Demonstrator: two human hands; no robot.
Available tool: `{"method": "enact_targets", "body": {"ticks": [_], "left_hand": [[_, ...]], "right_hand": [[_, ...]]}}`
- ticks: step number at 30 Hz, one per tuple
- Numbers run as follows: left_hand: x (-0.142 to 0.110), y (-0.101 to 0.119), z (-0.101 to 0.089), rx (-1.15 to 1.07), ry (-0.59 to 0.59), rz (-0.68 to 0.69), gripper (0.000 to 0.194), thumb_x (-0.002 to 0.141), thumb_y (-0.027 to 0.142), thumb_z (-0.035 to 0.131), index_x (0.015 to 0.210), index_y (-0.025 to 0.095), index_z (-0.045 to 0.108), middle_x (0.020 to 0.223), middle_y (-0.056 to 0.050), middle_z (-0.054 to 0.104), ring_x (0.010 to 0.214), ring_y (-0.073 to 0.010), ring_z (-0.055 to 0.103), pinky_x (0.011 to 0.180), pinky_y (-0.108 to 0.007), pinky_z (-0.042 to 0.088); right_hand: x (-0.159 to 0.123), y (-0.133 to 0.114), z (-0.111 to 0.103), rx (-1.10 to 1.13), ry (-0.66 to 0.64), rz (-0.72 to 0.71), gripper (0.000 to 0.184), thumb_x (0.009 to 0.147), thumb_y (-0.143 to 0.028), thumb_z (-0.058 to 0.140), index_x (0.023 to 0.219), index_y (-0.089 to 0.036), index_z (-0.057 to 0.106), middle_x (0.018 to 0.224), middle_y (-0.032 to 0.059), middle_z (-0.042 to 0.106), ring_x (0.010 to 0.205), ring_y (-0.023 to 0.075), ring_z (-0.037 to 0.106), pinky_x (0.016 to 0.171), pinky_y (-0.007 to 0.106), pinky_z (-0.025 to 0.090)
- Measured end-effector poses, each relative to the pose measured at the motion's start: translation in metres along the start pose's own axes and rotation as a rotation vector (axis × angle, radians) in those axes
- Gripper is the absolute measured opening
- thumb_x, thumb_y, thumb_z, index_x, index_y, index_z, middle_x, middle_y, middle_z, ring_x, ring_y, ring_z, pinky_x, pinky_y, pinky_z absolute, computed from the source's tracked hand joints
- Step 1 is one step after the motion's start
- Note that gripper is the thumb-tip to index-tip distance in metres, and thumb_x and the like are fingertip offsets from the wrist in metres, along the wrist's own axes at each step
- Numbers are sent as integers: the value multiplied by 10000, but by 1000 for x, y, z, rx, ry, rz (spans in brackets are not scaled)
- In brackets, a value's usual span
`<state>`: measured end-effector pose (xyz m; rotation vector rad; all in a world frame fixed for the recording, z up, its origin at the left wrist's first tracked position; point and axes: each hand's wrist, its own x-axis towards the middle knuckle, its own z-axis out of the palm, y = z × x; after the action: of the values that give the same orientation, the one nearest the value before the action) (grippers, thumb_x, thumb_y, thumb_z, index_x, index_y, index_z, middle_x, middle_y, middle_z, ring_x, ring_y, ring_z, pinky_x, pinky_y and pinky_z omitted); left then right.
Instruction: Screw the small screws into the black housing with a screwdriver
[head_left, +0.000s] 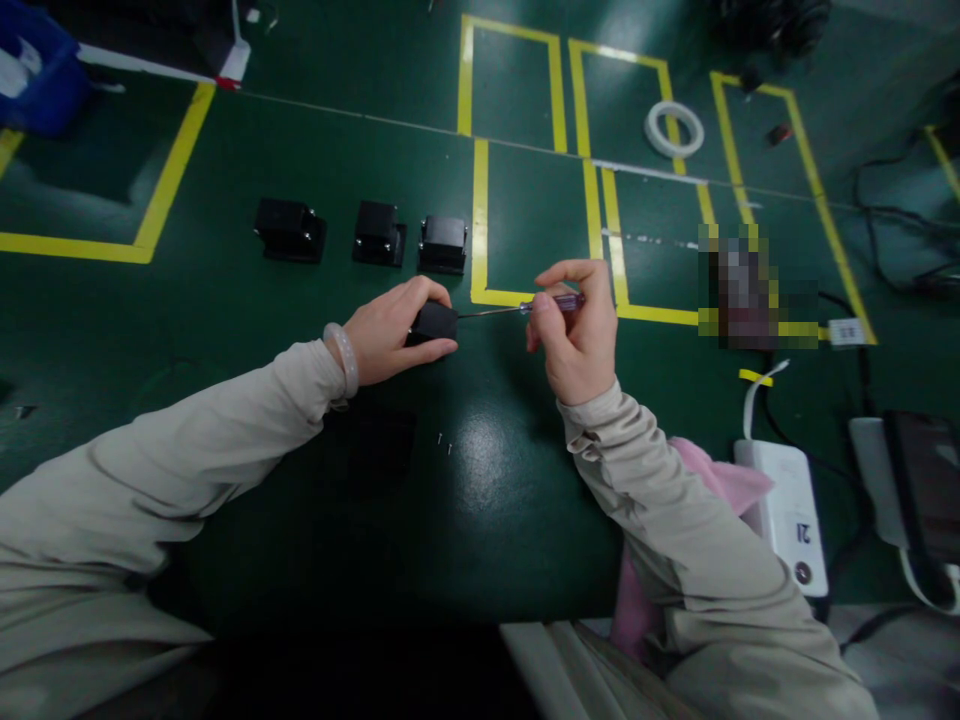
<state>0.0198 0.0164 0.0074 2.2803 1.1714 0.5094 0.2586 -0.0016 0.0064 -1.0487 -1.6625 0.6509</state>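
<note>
As screwdriver [566, 302] meets block [436, 323], taped green tabletop [480, 460] gleams

The left hand [390, 330] covers part of the black block [436, 323], and the right hand [581, 345] partly hides the screwdriver [526, 308]. One object [741, 295] is pixelated. The left edge cuts the blue bin [46, 85]. Two pieces [439, 438] are too small to identify.

The person's left hand [381, 332] grips a black block [436, 323]; the right hand [579, 345] holds a screwdriver [564, 303], its tip at the block's right side. Three similar blocks [377, 228] sit farther away on the green table [375, 165]. Two small screws [449, 449] lie nearer.
</note>
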Motion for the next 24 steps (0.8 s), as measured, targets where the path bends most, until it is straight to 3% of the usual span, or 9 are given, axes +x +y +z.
{"method": "enact_targets", "body": {"ticks": [5,11,16,24], "left_hand": [[0,0,0,3,-3,6,402,873,482,587,1136,186,515,1112,-95,618,1000,-247,613,888,-402,497],[-1,1,0,5,1,-8,395,875,476,601,1139,195,512,1132,-90,624,1027,-244,618,919,-397,498],[0,1,0,-3,2,6,402,875,481,589,1137,186,514,1122,-98,624,1008,-247,618,892,-400,503],[0,1,-1,0,-5,0,411,869,490,583,1136,187,512,1113,-93,619,998,-247,616,876,-395,494]], "right_hand": [[0,-2,-1,1,-9,12,289,1007,-531,498,914,-259,476,577,-95,413,408,63,421,406,264,324],[0,-1,0,17,-3,-12,311,1002,-569,486,1028,-260,482,661,-76,487,455,62,457,434,268,364],[1,-3,-1,-18,-21,4,325,1010,-555,474,905,-248,496,609,-79,421,441,55,420,418,249,332],[-1,-2,1,19,2,0,293,1013,-553,470,1059,-264,482,661,-74,484,451,55,435,442,248,360]]}}
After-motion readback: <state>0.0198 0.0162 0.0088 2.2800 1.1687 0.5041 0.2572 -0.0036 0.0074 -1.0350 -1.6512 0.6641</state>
